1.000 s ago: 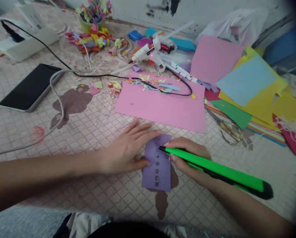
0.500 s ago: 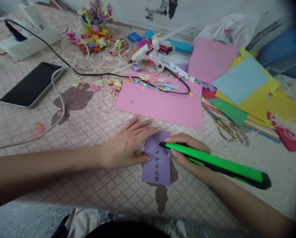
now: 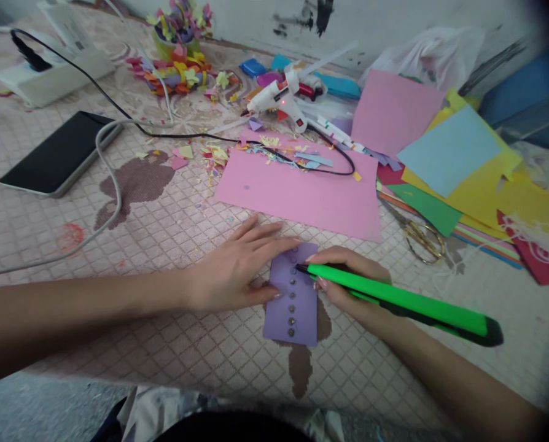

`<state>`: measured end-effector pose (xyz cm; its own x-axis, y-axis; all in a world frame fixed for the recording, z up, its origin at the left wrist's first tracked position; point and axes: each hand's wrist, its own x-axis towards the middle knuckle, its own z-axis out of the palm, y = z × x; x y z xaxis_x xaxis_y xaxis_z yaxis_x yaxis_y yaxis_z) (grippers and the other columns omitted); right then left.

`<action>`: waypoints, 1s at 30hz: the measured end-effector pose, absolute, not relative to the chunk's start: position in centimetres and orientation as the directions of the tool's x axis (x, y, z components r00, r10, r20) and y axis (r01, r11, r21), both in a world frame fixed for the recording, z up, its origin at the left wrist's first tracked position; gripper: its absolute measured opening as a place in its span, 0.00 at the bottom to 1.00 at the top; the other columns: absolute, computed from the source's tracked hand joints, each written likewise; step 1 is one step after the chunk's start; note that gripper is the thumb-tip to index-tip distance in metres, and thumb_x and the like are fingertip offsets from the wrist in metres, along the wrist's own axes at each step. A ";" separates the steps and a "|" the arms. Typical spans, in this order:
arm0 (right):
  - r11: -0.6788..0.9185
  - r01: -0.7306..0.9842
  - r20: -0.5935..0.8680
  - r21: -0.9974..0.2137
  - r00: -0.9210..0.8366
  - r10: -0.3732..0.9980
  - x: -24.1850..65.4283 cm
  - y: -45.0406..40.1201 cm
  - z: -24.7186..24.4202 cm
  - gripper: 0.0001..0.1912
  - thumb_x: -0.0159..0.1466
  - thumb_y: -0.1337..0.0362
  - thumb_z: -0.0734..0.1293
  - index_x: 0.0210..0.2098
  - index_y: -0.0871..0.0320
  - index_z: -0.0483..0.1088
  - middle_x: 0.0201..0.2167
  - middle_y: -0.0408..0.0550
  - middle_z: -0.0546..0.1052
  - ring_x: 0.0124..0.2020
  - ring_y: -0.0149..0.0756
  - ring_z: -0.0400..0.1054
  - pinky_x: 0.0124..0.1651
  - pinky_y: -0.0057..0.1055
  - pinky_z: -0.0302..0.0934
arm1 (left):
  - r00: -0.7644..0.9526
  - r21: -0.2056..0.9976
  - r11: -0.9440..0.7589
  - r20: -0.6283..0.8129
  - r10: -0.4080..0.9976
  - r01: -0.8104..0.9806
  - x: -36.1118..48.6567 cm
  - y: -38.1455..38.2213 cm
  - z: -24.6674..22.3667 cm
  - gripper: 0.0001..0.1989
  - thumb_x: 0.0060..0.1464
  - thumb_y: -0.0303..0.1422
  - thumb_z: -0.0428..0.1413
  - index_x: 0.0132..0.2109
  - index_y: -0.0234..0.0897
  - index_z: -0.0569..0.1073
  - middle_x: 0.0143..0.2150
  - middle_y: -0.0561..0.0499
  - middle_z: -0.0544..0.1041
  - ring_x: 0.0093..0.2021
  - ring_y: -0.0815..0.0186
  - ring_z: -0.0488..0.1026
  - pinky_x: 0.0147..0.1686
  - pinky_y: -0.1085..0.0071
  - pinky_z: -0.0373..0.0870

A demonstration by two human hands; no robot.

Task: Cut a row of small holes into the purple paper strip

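Item: your left hand (image 3: 231, 270), fingers spread and palm down, thumb and index finger on a small rectangular purple paper card (image 3: 281, 322). Item: the card, flat on the pale, diamond-patterned tablecloth (image 3: 201, 368), bearing a column of small dark round spots below small drawn circles. Item: your right hand (image 3: 352, 279), closed around a bright green and black utility knife (image 3: 403, 294), its dark tip at the card's circles. Item: beyond the card, a large pink paper sheet (image 3: 302, 196) strewn with coloured scraps; right of it, gold-handled scissors (image 3: 424, 242).
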<state>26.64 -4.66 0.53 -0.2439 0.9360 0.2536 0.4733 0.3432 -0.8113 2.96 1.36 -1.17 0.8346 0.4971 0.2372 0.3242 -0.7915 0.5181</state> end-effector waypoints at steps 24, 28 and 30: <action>0.375 0.470 0.289 -0.799 -0.247 0.925 26.7 -4.7 0.4 0.13 0.59 0.74 0.66 0.40 0.53 0.73 0.35 0.44 0.79 0.36 0.33 0.74 0.37 0.28 0.69 | 0.838 0.513 -0.800 0.248 0.486 0.312 3.1 1.4 -1.3 0.36 0.56 0.38 0.61 0.65 0.35 0.54 0.64 0.44 0.66 0.68 0.51 0.55 0.68 0.46 0.41; 0.372 0.465 0.284 -0.804 -0.249 0.926 26.8 -4.7 0.2 0.13 0.59 0.74 0.66 0.41 0.52 0.73 0.36 0.43 0.79 0.36 0.32 0.74 0.38 0.27 0.69 | 0.837 0.512 -0.801 0.251 0.486 0.311 3.0 1.4 -1.3 0.36 0.56 0.38 0.60 0.65 0.36 0.54 0.64 0.43 0.66 0.68 0.50 0.55 0.68 0.45 0.42; 0.369 0.467 0.278 -0.804 -0.252 0.927 26.9 -4.7 0.0 0.14 0.59 0.74 0.66 0.42 0.52 0.73 0.37 0.42 0.79 0.37 0.32 0.74 0.38 0.27 0.69 | 0.836 0.512 -0.801 0.253 0.487 0.311 3.0 1.4 -1.3 0.36 0.56 0.38 0.61 0.65 0.36 0.55 0.64 0.43 0.66 0.68 0.50 0.55 0.68 0.45 0.42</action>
